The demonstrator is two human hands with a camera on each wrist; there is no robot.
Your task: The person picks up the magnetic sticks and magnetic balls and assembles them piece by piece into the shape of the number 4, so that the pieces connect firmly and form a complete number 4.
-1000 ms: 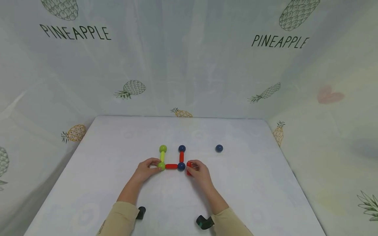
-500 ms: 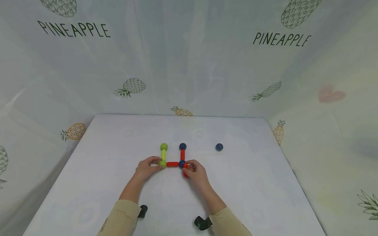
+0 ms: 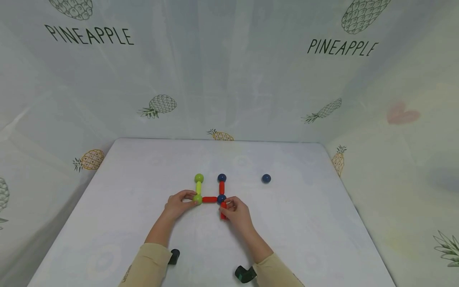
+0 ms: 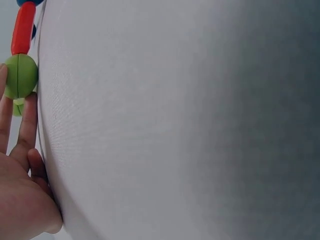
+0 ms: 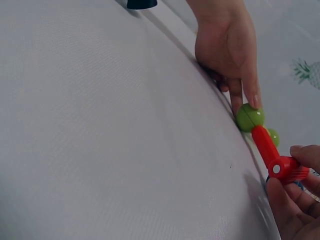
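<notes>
Between thumb and fingers, my left hand [image 3: 178,204] pinches a green ball [image 4: 21,75] at the near left corner of a ball-and-rod structure. A yellow-green rod [image 3: 199,188] runs from it to a far green ball [image 3: 199,177]. One red rod [image 3: 209,199] links it to a blue ball [image 3: 221,197], and another red rod [image 3: 222,187] leads to a far blue ball [image 3: 222,177]. My right hand [image 3: 239,213] pinches a third red rod [image 5: 285,168], its far end at the near blue ball. The rod's pale round end faces the right wrist camera.
A loose blue ball [image 3: 266,178] lies to the right on the white table [image 3: 305,223]. Dark wrist devices [image 3: 245,274] show by both sleeves. A pineapple-printed cloth [image 3: 229,79] hangs behind the table and along its sides.
My right hand has brought its red rod left and toward me, from beside the near blue ball to its near side. The left hand has kept its pinch on the green ball.
</notes>
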